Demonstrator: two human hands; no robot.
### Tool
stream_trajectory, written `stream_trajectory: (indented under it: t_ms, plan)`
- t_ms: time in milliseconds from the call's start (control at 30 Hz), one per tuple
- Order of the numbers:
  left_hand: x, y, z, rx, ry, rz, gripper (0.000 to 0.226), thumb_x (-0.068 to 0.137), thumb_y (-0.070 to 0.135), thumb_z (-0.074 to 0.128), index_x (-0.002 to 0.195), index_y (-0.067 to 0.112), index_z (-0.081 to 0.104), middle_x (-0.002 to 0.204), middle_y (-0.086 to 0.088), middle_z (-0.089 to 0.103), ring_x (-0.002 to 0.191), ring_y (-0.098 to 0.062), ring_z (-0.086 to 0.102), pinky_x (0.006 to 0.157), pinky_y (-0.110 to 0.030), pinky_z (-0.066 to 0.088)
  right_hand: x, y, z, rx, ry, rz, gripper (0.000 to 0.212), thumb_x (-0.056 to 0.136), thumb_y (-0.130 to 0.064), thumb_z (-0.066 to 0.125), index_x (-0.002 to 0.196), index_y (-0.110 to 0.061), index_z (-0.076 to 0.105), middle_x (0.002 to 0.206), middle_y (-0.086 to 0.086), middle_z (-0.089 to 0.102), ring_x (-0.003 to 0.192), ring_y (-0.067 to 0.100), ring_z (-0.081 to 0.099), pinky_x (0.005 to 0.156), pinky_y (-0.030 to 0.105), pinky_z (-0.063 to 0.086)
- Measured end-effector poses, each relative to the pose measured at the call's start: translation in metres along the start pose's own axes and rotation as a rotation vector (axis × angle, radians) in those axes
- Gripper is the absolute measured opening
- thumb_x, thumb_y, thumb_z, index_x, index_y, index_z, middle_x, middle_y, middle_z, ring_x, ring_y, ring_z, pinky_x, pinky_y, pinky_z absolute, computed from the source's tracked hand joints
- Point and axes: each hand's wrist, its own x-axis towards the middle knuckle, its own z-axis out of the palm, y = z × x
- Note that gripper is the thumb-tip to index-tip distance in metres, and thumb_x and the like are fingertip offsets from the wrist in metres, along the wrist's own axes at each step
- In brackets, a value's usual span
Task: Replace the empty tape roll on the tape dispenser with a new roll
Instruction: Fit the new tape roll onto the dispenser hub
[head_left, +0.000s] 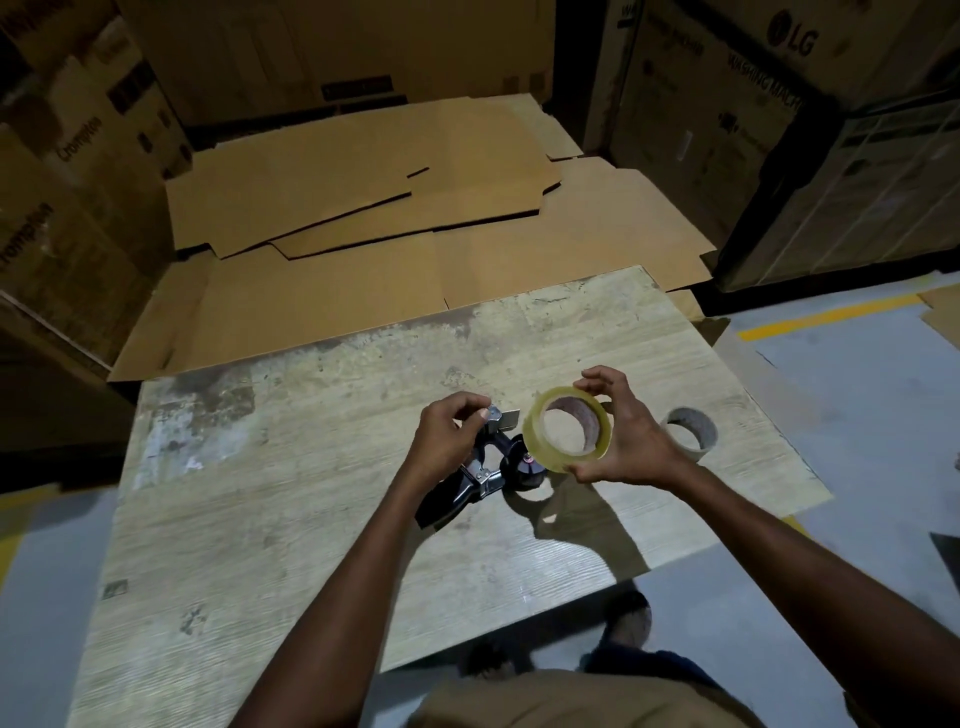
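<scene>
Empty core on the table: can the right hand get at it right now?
Probably yes for the path: the empty core sits on the table just beside the right hand, with nothing between them. But that hand is gripping the new tape roll, so it would need to let that go first.

The new tape roll (531, 439) is showing a translucent pale yellow band around a reddish-brown core. The tape dispenser (488, 480) is showing black, with silver metal plates and a small red dot at its hub. Near the table's right edge, the empty roll (696, 452) is looking dull grey-brown. The table (311, 467) is wearing a pale wood-grain pattern, blotched darker grey-brown along its far edge.
</scene>
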Motion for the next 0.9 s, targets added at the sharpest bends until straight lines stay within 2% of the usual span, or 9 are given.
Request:
stream_trajectory:
  t_ms: [67,167,300,367,500,633,800,900]
  plan:
    - [-0.002,-0.002,0.000,0.027,-0.072,0.013,0.030,0.093,0.016,0.076,0.123,0.017,0.072,0.115,0.005,0.070,0.102,-0.004,0.064,0.074,-0.010,0.047,0.005,0.002,0.000,-0.037,-0.045,-0.029,0.121,0.049,-0.041,0.095,0.148,-0.032,0.025,0.141,0.000,0.046,0.134,0.017,0.050,0.103,0.050,0.050]
    - [-0.001,-0.002,0.004,0.041,-0.151,0.010,0.051,0.086,0.016,0.084,0.134,0.017,0.065,0.123,0.004,0.065,0.112,-0.007,0.061,0.080,-0.008,0.045,0.013,0.004,-0.001,-0.072,-0.100,-0.035,0.123,0.048,-0.041,0.095,0.147,-0.038,0.022,0.141,0.000,0.044,0.133,0.018,0.047,0.106,0.045,0.049]
    - [0.004,-0.004,0.006,0.062,-0.106,0.018,0.034,0.092,0.020,0.078,0.125,0.015,0.070,0.115,-0.001,0.068,0.107,-0.013,0.064,0.081,-0.017,0.047,0.022,0.008,0.002,-0.079,-0.143,0.008,0.123,0.047,-0.043,0.095,0.145,-0.043,0.020,0.136,0.001,0.043,0.128,0.019,0.047,0.103,0.039,0.049]
    - [0.007,-0.012,0.004,0.107,-0.039,0.035,0.028,0.093,0.021,0.077,0.119,0.013,0.072,0.111,-0.001,0.068,0.103,-0.014,0.064,0.085,-0.026,0.050,0.025,0.013,0.008,-0.083,-0.176,0.044,0.123,0.049,-0.041,0.097,0.145,-0.041,0.021,0.135,0.001,0.044,0.128,0.019,0.047,0.102,0.039,0.049]
    - [0.008,-0.031,-0.001,0.203,0.049,-0.003,0.023,0.090,0.017,0.078,0.113,0.014,0.074,0.108,-0.002,0.068,0.100,-0.016,0.062,0.089,-0.033,0.050,0.029,0.020,0.023,-0.084,-0.260,0.067,0.118,0.050,-0.040,0.096,0.141,-0.043,0.022,0.138,0.004,0.044,0.130,0.020,0.046,0.104,0.042,0.049]
    - [0.000,-0.055,-0.001,0.225,0.087,-0.058,0.027,0.091,0.017,0.078,0.117,0.011,0.073,0.110,-0.005,0.069,0.102,-0.020,0.063,0.089,-0.036,0.052,0.035,0.021,0.034,-0.079,-0.293,0.056,0.114,0.050,-0.036,0.096,0.139,-0.038,0.025,0.136,0.003,0.045,0.130,0.017,0.046,0.105,0.041,0.049]
    - [-0.010,-0.070,0.010,0.182,0.105,-0.087,0.015,0.092,0.018,0.077,0.106,0.015,0.075,0.103,0.005,0.066,0.101,-0.015,0.061,0.091,-0.036,0.052,0.044,0.022,0.038,-0.074,-0.323,0.043,0.110,0.051,-0.032,0.096,0.134,-0.040,0.025,0.134,0.001,0.047,0.129,0.018,0.049,0.103,0.040,0.050]
    - [-0.012,-0.078,0.017,0.205,0.104,-0.088,0.019,0.092,0.020,0.076,0.111,0.015,0.075,0.111,0.001,0.068,0.108,-0.018,0.060,0.095,-0.039,0.050,0.048,0.024,0.037,-0.081,-0.346,0.031,0.109,0.050,-0.034,0.096,0.133,-0.041,0.025,0.133,-0.001,0.047,0.129,0.017,0.050,0.101,0.040,0.051]
